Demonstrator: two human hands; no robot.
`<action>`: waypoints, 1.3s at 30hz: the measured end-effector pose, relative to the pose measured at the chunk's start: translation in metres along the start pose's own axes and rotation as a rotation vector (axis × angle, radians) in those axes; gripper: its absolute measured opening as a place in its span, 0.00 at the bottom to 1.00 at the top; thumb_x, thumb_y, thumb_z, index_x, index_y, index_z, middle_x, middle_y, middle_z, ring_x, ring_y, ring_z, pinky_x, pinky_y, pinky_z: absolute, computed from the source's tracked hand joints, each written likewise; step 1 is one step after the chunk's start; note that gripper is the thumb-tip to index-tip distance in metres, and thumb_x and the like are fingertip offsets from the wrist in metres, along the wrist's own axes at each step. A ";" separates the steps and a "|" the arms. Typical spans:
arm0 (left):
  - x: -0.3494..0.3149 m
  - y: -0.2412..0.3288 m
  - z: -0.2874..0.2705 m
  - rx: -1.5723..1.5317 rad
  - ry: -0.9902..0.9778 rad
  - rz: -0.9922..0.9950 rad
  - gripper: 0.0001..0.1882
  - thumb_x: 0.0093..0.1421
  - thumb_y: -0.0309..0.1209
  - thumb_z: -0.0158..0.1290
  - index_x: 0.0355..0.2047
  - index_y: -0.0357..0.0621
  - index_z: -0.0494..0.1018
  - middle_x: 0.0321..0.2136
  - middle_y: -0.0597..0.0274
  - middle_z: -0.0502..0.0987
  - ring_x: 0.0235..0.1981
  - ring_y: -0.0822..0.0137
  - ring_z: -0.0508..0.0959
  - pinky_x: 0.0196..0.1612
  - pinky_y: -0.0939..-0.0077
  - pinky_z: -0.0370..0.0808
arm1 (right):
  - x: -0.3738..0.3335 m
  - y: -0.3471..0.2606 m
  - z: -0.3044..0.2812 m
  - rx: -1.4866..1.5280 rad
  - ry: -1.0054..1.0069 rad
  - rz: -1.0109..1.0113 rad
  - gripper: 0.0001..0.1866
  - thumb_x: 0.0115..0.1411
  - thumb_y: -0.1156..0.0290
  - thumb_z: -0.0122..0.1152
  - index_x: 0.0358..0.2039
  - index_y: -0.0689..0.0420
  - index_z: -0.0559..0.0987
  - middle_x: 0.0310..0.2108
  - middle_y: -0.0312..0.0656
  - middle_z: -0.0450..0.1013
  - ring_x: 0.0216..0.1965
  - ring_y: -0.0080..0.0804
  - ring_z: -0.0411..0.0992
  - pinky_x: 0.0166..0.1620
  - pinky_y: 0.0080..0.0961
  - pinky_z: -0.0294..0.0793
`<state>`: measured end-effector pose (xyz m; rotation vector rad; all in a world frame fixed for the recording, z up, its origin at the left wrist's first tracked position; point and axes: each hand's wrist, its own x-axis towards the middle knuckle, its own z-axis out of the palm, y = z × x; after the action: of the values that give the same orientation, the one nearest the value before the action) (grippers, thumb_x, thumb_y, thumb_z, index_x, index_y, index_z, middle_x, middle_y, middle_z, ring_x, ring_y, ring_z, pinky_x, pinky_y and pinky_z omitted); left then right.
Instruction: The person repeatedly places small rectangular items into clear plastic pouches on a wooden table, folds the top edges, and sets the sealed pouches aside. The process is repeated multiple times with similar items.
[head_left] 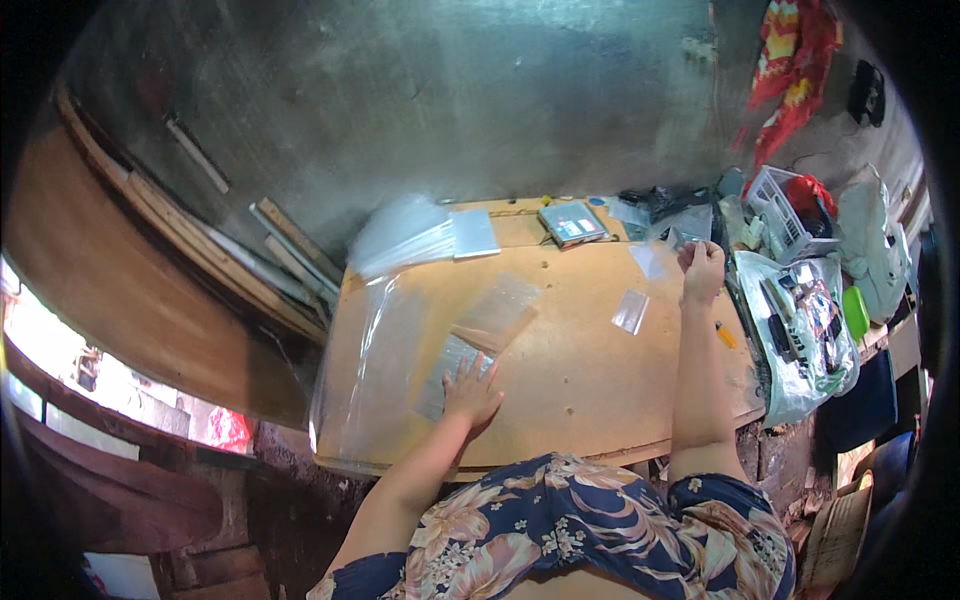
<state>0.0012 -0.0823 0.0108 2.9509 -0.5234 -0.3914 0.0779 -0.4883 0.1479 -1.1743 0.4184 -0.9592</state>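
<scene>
The left hand [470, 392] lies flat, fingers spread, palm down on a small clear plastic bag [447, 372] at about seven o'clock on the bare wooden tabletop [580, 370]; it grips nothing. The right hand [702, 270], at two o'clock, has its fingers curled around a small clear packet [686, 238], though how tightly cannot be told. Two more loose clear plastic pieces [631, 311] lie near that hand. One long clear plastic sheet [365, 370] drapes the table's nine o'clock edge. One stack of clear bags [420, 235] sits at eleven o'clock, one flat grey box [572, 223] at twelve.
</scene>
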 end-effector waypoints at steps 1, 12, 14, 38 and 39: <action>0.013 -0.002 0.002 -0.007 -0.022 -0.023 0.36 0.58 0.52 0.46 0.65 0.61 0.53 0.68 0.58 0.43 0.68 0.49 0.43 0.63 0.35 0.44 | -0.002 -0.014 -0.008 -0.075 -0.022 -0.012 0.05 0.63 0.73 0.50 0.38 0.59 0.69 0.25 0.37 0.71 0.22 0.21 0.68 0.27 0.18 0.69; 0.130 0.082 -0.040 -1.014 -0.004 0.232 0.46 0.55 0.62 0.48 0.65 0.45 0.52 0.65 0.49 0.51 0.65 0.53 0.55 0.63 0.56 0.56 | -0.087 -0.065 -0.038 -0.028 -0.617 0.587 0.09 0.65 0.67 0.52 0.38 0.60 0.76 0.18 0.29 0.64 0.14 0.15 0.59 0.18 0.18 0.59; 0.110 0.127 -0.053 -1.528 -0.222 0.348 0.46 0.55 0.62 0.48 0.64 0.44 0.54 0.62 0.50 0.58 0.61 0.53 0.62 0.60 0.57 0.60 | -0.082 -0.065 -0.042 0.110 -0.608 0.701 0.10 0.65 0.66 0.52 0.37 0.60 0.75 0.17 0.29 0.63 0.14 0.15 0.58 0.17 0.19 0.57; 0.024 0.156 -0.111 -2.016 -0.326 -0.130 0.09 0.61 0.36 0.54 0.26 0.53 0.67 0.15 0.76 0.68 0.12 0.80 0.67 0.10 0.86 0.60 | -0.134 -0.069 -0.076 -0.593 -1.006 -1.004 0.19 0.43 0.78 0.63 0.39 0.53 0.78 0.39 0.40 0.74 0.41 0.41 0.72 0.43 0.32 0.72; 0.021 0.155 -0.111 -1.963 -0.305 -0.081 0.10 0.62 0.37 0.54 0.26 0.53 0.66 0.15 0.76 0.68 0.11 0.80 0.66 0.09 0.86 0.58 | -0.134 -0.066 -0.075 -0.519 -0.969 -0.998 0.18 0.43 0.79 0.63 0.38 0.54 0.79 0.36 0.40 0.74 0.38 0.41 0.73 0.41 0.32 0.73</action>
<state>0.0009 -0.2263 0.1369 1.0063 0.0816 -0.7278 -0.0775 -0.4278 0.1544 -2.2293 -0.8327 -0.9673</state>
